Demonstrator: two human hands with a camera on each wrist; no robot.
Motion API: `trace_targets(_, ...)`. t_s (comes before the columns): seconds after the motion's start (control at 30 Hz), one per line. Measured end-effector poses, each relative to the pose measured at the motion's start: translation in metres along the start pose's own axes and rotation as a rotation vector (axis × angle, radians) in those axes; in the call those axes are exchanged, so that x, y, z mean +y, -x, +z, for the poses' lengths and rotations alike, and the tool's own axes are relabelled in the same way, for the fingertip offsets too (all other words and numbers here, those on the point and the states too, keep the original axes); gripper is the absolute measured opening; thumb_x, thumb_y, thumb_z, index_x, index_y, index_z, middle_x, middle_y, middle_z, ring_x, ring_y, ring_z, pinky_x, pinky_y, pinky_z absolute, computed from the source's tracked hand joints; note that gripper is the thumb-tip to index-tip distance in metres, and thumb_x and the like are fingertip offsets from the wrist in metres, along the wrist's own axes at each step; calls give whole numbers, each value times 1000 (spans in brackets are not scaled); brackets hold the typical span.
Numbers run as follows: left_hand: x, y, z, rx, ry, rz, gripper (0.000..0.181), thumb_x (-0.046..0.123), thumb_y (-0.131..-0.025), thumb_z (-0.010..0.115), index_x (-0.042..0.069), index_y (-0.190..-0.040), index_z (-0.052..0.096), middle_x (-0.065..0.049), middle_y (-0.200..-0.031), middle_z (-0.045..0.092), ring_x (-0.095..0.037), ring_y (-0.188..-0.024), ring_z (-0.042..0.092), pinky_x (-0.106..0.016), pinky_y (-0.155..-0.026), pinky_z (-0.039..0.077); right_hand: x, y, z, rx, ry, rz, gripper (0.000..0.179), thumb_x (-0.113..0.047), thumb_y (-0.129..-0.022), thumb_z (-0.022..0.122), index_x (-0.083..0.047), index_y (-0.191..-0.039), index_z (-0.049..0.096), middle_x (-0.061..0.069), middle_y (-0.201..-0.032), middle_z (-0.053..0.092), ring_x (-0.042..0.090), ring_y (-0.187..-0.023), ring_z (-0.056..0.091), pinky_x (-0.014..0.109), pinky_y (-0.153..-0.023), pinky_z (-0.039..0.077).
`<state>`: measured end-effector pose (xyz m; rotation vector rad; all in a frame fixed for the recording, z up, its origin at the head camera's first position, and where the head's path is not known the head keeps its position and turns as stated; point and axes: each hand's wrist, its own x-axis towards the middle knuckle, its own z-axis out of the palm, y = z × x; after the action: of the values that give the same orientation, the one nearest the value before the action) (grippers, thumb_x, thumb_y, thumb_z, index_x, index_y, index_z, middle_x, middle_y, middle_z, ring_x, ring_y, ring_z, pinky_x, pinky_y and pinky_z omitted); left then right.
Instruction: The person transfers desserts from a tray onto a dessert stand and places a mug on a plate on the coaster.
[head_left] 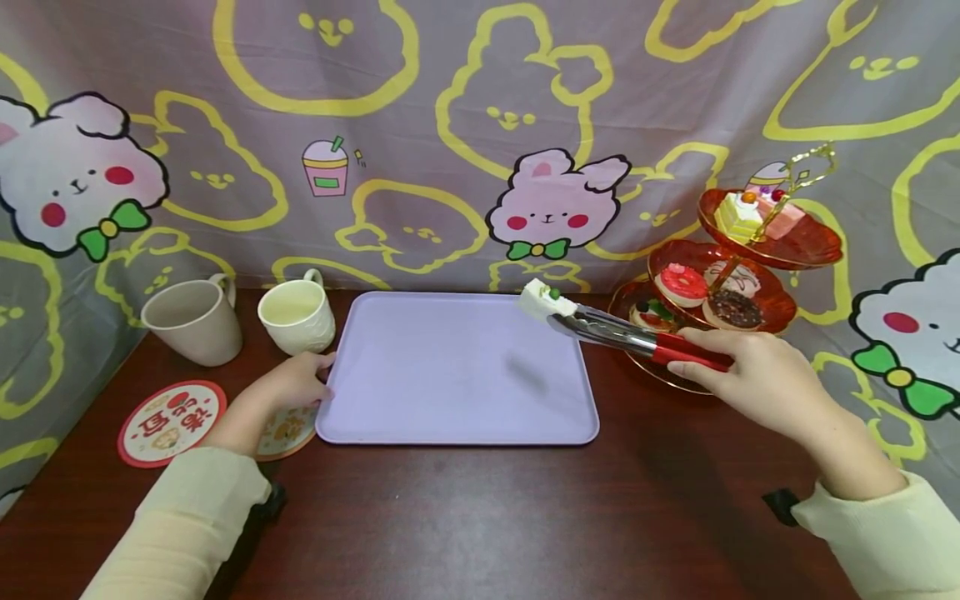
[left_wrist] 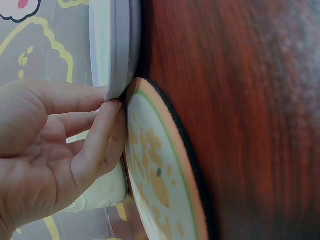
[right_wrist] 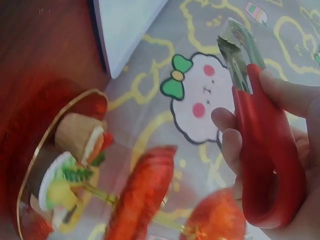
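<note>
My left hand [head_left: 296,382] pinches the left edge of a lilac tray [head_left: 457,375] between thumb and fingers; the left wrist view shows this grip up close. My right hand [head_left: 772,383] holds red-handled metal tongs [head_left: 617,330], fingers wrapped round the handles [right_wrist: 267,145]. At the tips of the tongs is a small white piece of cake [head_left: 546,300] with a green ball on top. The cake hangs above the tray's far right corner, and a shadow falls on the tray.
At right stands a red three-tier cake stand [head_left: 821,248] holding several cakes and donuts [head_left: 681,283]. A beige mug [head_left: 197,323] and a cream cup [head_left: 298,318] stand left of the tray. A red-rimmed coaster [head_left: 171,423] and another coaster [left_wrist: 155,170] lie near my left arm.
</note>
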<state>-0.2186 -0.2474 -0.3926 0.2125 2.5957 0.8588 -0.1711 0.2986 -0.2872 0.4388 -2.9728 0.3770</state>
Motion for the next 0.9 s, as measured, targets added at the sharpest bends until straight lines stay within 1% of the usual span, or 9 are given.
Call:
trace_targets(0.07, -1, 0, 1, -1, 1, 1, 75, -5, -82, 65, -24, -146, 29, -3, -64, 50, -13, -56, 52, -27, -60, 47, 3, 5, -5, 7, 3, 9, 67, -44, -87, 80, 2, -134, 66, 22, -93, 73, 23, -67, 53, 34, -54, 36)
trace_targets(0.17, -1, 0, 1, -1, 9, 1, 76, -5, -82, 65, -24, -146, 28, -4, -64, 50, -13, -56, 52, -28, -60, 47, 8, 11, -13, 26, 14, 30, 68, -44, -88, 79, 2, -135, 64, 1, -66, 63, 18, -59, 46, 32, -52, 34)
trace_targets(0.2, -1, 0, 1, -1, 12, 0, 76, -5, -82, 64, -23, -146, 28, -4, -64, 50, -13, -56, 51, -28, -60, 47, 10, 13, -15, 36, 20, 37, 68, -43, -87, 80, 2, -135, 64, -3, -64, 58, 18, -59, 44, 32, -51, 33)
trace_targets(0.27, -1, 1, 0, 1, 16, 0, 76, -5, -82, 65, -23, -146, 28, -3, -64, 50, -13, -56, 52, -28, -60, 47, 13, 17, -20, 68, 33, 45, 67, -41, -86, 81, 4, -133, 65, -2, -63, 54, 19, -60, 43, 31, -50, 33)
trace_targets(0.5, -5, 0, 1, 0, 7, -1, 77, -5, -81, 64, -24, -146, 29, -3, -63, 50, -13, -55, 51, -28, -59, 47, 22, 28, -36, 107, 20, 118, 68, -41, -88, 79, 12, -129, 63, 23, -86, 65, 20, -58, 43, 32, -47, 32)
trace_targets(0.6, -5, 0, 1, -2, 8, -7, 76, -5, -81, 64, -23, -146, 29, -3, -64, 50, -13, -56, 51, -28, -60, 47, 25, 33, -43, 131, 4, 148, 68, -38, -90, 79, 14, -129, 61, 27, -86, 65, 24, -61, 46, 30, -45, 34)
trace_targets(0.73, -4, 0, 2, -3, 10, -8, 76, -5, -81, 64, -23, -146, 29, -4, -64, 50, -13, -56, 51, -27, -60, 47, 31, 38, -52, 188, 40, 217, 70, -41, -91, 77, 14, -130, 59, 32, -87, 61, 28, -64, 46, 30, -45, 34)
trace_targets(0.83, -4, 0, 1, -2, 15, -5, 76, -6, -81, 64, -23, -146, 29, -4, -64, 51, -13, -55, 51, -28, -60, 47, 38, 40, -57, 225, 41, 270, 67, -37, -94, 74, 17, -131, 57, 36, -94, 57, 25, -60, 45, 30, -44, 34)
trace_targets(0.9, -4, 0, 1, -2, 18, -4, 76, -5, -81, 64, -23, -146, 29, -4, -65, 51, -13, -55, 51, -28, -60, 47, 45, 42, -59, 260, 0, 277, 61, -29, -96, 73, 19, -131, 55, 40, -100, 54, 15, -59, 44, 26, -44, 35)
